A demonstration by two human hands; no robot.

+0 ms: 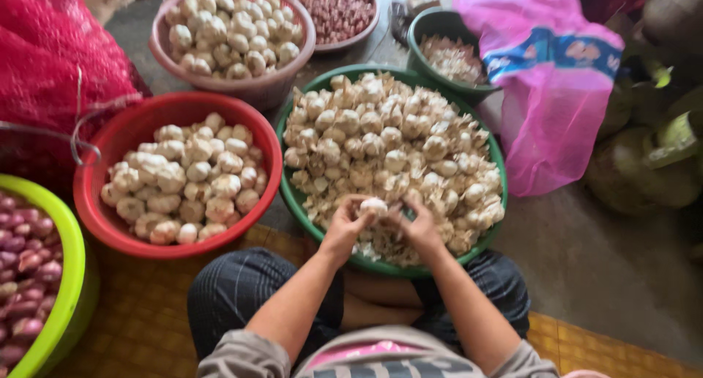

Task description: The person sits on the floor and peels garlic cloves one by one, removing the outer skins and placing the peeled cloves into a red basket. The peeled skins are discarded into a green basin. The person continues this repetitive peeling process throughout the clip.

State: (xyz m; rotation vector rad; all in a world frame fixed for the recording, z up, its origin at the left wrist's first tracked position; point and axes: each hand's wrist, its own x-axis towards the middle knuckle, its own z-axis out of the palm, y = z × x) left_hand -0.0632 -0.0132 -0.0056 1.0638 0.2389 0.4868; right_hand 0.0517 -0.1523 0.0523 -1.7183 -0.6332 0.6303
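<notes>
two hands, left hand (344,224) and right hand (419,226), fingers gripping one garlic bulb (373,205) over green bowl (293,195) near edge. red bowl (95,202) full, big pile left.

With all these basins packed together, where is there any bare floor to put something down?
Bare grey floor lies right of the green basin, below the pink bag. A narrow strip of mat runs between the red basin and the knee. Elsewhere the basins crowd rim to rim.
</notes>
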